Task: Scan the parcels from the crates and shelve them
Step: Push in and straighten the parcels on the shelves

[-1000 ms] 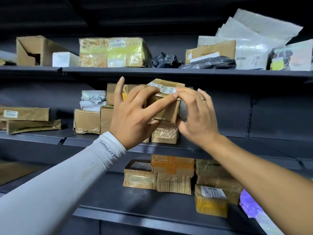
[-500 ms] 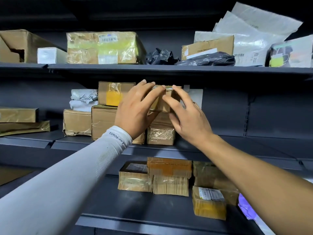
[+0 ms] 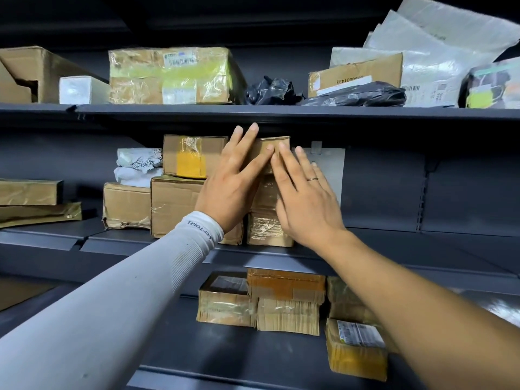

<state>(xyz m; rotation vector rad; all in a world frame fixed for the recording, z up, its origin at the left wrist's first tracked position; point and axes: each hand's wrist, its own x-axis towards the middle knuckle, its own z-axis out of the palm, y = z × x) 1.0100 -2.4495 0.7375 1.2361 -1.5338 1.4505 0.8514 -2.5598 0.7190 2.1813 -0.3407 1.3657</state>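
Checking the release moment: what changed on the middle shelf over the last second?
The small taped parcel went from held tilted in front of the stack to seated on top of it, pushed back. Both hands let go: left hand and right hand now lie flat with straight fingers against it. The other boxes on the shelves stayed put.

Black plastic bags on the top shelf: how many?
2. A crumpled bag beside the yellow-taped box; a flat bag in front of the labelled carton. More may hide behind.
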